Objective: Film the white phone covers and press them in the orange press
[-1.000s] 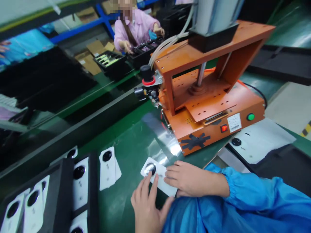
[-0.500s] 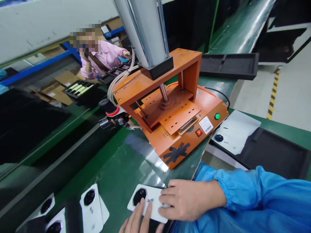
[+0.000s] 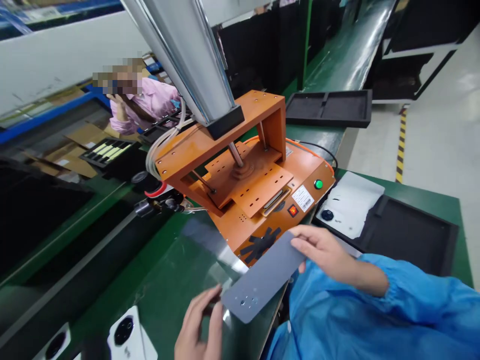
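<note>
A flat grey panel (image 3: 264,280) with small holes near its lower left end is tilted above the bench edge. My right hand (image 3: 318,247) pinches its upper right corner between thumb and fingers. Beside the lower left end is my left hand (image 3: 202,322), fingers apart and curved, holding nothing visible. Behind the panel stands an orange press (image 3: 243,175) with a silver cylinder (image 3: 187,55), a lit green button and a red switch. White phone back covers (image 3: 125,335) with round black camera areas lie at the lower left.
Right of the press, a black tray (image 3: 412,235) holds a white sheet (image 3: 352,202) and a cover with a camera area. Another black tray (image 3: 347,107) sits behind the press. A person in pink (image 3: 144,102) is across the bench, near boxes.
The white cover under both hands is no longer seen face up; a grey panel face now shows, raised in my right hand. My left hand has moved left, off it. The view has shifted.
</note>
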A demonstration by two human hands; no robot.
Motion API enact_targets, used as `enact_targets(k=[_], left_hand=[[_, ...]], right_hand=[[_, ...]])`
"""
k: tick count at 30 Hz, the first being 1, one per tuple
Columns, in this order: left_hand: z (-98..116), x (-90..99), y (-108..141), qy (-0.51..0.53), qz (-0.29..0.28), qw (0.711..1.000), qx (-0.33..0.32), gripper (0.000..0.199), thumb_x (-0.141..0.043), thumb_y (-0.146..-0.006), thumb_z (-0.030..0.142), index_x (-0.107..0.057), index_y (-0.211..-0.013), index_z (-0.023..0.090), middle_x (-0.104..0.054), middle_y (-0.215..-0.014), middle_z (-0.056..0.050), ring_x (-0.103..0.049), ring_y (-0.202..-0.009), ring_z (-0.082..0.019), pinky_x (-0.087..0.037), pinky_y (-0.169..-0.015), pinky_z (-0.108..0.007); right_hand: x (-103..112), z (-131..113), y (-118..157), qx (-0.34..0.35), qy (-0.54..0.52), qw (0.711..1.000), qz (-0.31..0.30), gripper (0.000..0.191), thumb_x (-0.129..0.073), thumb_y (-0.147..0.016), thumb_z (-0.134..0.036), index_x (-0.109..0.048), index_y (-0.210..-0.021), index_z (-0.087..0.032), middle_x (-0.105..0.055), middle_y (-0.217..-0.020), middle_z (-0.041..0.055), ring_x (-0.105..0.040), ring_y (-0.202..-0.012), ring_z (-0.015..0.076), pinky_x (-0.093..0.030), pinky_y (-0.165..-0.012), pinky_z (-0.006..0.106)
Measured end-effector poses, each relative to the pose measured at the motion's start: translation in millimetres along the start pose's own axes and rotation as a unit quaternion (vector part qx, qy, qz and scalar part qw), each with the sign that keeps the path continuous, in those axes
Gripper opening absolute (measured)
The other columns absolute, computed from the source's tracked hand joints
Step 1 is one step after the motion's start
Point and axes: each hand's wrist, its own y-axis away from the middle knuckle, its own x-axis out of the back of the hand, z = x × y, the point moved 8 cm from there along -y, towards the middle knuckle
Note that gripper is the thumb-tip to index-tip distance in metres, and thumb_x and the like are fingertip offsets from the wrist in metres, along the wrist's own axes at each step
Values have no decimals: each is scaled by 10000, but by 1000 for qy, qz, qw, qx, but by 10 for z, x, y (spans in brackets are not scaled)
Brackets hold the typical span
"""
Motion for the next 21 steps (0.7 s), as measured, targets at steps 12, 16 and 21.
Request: enact_targets(k=[12, 16, 21], left_hand=[[879, -836, -1342, 147, -167, 974, 46, 554, -632, -847, 582, -685, -1167, 134, -749, -899, -82, -641, -607, -160, -525, -560, -272], [988, -843, -1354, 115, -180, 977, 17, 424, -651, -835, 563, -722, -945, 159, -708, -733, -46, -625, -602, -167, -470, -515, -237], [981, -852, -1363, 122, -179, 976, 30, 427, -682, -808, 554, -704, -958, 154, -677, -689, -27, -559, -511, -129, -389, -430, -206]], right_hand=[[1196, -992, 881, 325, 343, 815, 337, 271, -668, -883, -105, -735, -1053, -305, -800, -969, 47, -782, -812, 204, -679, -677, 298], [982, -1046, 859, 418, 510, 733, 165, 295, -665, -872, -141, -673, -1132, -282, -765, -1150, 96, -734, -1088, 250, -681, -778, 363], [959, -990, 888, 465, 559, 673, 138, 205, -652, -864, -136, -644, -1001, -287, -743, -1216, 74, -705, -1149, 229, -675, -796, 352]])
